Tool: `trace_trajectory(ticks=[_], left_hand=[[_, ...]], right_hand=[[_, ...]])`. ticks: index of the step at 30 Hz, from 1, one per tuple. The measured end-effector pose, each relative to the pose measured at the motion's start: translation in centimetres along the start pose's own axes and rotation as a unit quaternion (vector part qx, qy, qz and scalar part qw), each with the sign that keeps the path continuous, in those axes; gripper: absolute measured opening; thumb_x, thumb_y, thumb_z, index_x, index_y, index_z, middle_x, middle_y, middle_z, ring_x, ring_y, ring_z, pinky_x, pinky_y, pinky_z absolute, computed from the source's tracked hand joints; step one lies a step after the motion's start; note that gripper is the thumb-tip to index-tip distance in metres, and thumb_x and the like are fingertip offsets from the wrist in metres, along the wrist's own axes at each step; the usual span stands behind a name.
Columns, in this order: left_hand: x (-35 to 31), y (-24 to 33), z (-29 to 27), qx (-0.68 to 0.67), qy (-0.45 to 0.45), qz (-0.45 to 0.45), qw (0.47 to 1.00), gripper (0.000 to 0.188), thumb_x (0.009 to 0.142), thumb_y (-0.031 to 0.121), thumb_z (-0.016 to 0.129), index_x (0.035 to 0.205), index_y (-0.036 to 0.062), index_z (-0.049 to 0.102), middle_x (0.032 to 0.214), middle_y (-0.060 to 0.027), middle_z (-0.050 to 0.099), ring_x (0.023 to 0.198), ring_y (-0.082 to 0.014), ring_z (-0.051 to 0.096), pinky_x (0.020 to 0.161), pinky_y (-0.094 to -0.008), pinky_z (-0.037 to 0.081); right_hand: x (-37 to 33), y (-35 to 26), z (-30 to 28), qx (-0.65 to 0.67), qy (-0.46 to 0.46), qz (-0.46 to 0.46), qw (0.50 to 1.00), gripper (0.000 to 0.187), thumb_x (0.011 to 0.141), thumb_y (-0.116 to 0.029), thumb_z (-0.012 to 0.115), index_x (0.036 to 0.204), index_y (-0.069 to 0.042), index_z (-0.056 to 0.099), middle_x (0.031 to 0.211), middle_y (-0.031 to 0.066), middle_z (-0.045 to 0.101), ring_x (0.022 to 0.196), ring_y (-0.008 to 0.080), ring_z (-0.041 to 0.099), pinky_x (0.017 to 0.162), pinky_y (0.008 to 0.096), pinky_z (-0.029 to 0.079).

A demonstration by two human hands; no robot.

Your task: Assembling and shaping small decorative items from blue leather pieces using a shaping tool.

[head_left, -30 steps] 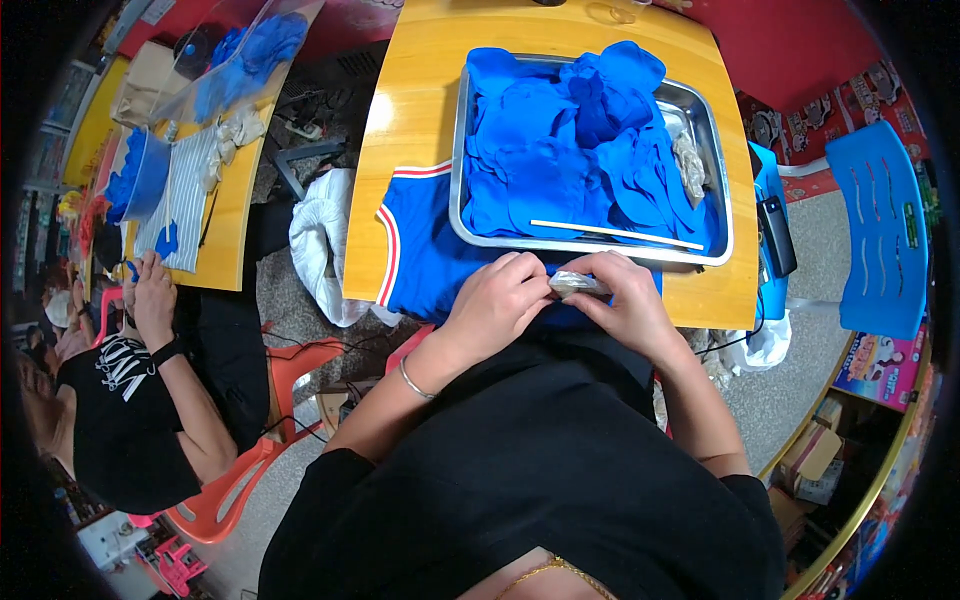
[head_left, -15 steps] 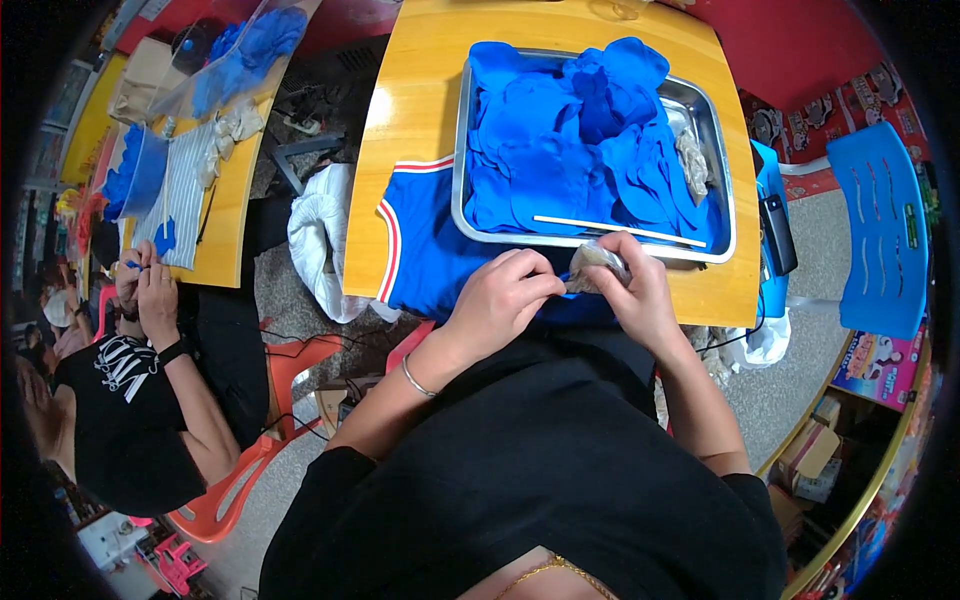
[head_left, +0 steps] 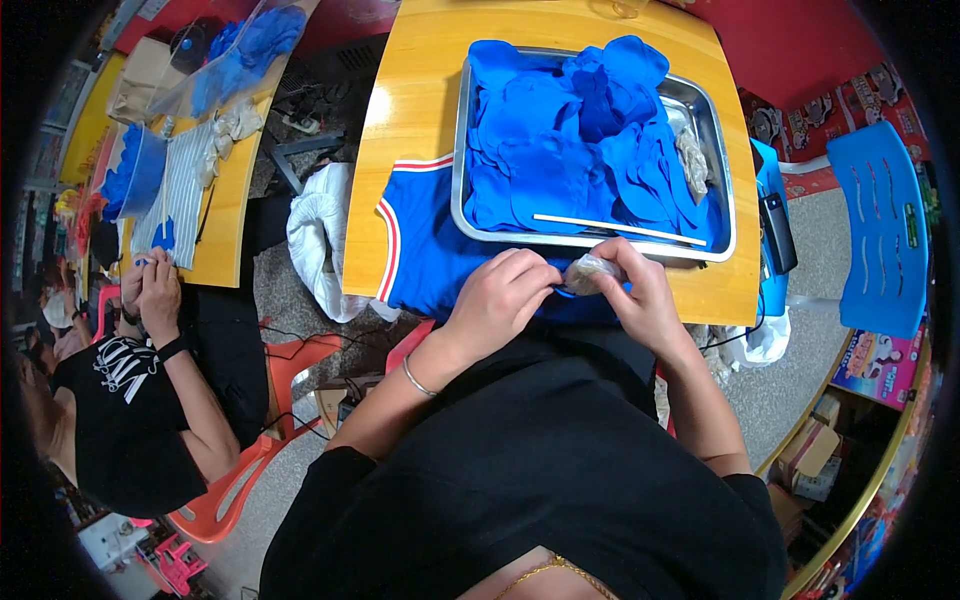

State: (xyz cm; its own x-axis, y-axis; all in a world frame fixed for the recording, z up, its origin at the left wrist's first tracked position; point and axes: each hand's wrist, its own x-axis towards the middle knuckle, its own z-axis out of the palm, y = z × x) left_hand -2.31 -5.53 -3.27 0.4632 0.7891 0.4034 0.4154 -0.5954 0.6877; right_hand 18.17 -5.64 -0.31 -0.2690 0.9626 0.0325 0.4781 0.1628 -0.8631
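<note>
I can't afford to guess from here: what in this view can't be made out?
In the head view:
Translucent bundle: right hand covers part; crumpled surface obscures contents.
Left hand: its own curl hides whether anything is pinched.
Metal tray: blue pieces hide most of its floor.
Blue cloth with striped trim: partly hidden by the tray and hands.
Clear vessel: cut off by the upper edge.
Co-worker's hands: too small for finger detail.
</note>
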Motion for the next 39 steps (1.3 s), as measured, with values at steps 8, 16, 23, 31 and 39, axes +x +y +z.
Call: trace_trajectory(ticks=[8, 16, 23, 31, 39], left_hand=[[-0.3, -0.3, -0.4, 0.000, -0.012, -0.006, 1.000, 0.016, 0.072, 0.003, 0.066, 0.086, 0.0035, 0.057, 0.084, -0.0092, 0.057, 0.080, -0.0265, 0.057, 0.069, -0.0353, 0.047], [-0.4, -0.2, -0.4, -0.003, -0.004, -0.016, 1.000, 0.017, 0.071, 0.005, 0.069, 0.084, 0.0033, 0.059, 0.080, -0.0108, 0.059, 0.076, -0.0281, 0.059, 0.065, -0.0351, 0.048], [-0.5, -0.1, -0.3, -0.006, -0.018, -0.018, 1.000, 0.017, 0.072, 0.006, 0.067, 0.085, 0.0038, 0.056, 0.082, -0.0088, 0.056, 0.076, -0.0267, 0.057, 0.065, -0.0351, 0.047], [-0.5, -0.2, 0.1, -0.034, -0.017, -0.019, 0.999, 0.018, 0.070, 0.002, 0.066, 0.086, 0.0032, 0.057, 0.082, -0.0100, 0.056, 0.076, -0.0284, 0.058, 0.065, -0.0356, 0.048], [-0.2, -0.3, 0.7, -0.061, -0.002, -0.035, 0.998, 0.015, 0.070, 0.000, 0.065, 0.083, 0.0008, 0.057, 0.080, -0.0118, 0.056, 0.073, -0.0297, 0.058, 0.063, -0.0365, 0.048]], right_hand=[[-0.3, -0.4, -1.1, -0.008, -0.119, -0.146, 0.982, 0.026, 0.067, 0.009, 0.060, 0.089, -0.006, 0.060, 0.087, 0.0076, 0.063, 0.083, 0.0273, 0.058, 0.071, 0.0346, 0.047], [-1.4, -1.2, -1.0, -0.096, -0.127, -0.158, 0.975, 0.035, 0.063, 0.009, 0.060, 0.095, -0.006, 0.058, 0.091, 0.0087, 0.059, 0.085, 0.0301, 0.055, 0.074, 0.0368, 0.047], [-1.0, -0.8, -0.4, -0.133, -0.076, -0.212, 0.965, 0.032, 0.060, 0.007, 0.062, 0.091, -0.004, 0.059, 0.088, 0.0093, 0.058, 0.080, 0.0284, 0.055, 0.070, 0.0364, 0.047], [-0.6, -0.7, 0.2, -0.258, -0.059, -0.182, 0.947, 0.023, 0.065, -0.002, 0.066, 0.086, -0.008, 0.058, 0.071, 0.0070, 0.058, 0.064, 0.0230, 0.054, 0.056, 0.0344, 0.045], [0.2, -1.3, -0.3, -0.337, -0.083, -0.201, 0.916, 0.018, 0.068, -0.010, 0.067, 0.083, -0.011, 0.056, 0.067, 0.0041, 0.059, 0.062, 0.0205, 0.056, 0.052, 0.0332, 0.044]])
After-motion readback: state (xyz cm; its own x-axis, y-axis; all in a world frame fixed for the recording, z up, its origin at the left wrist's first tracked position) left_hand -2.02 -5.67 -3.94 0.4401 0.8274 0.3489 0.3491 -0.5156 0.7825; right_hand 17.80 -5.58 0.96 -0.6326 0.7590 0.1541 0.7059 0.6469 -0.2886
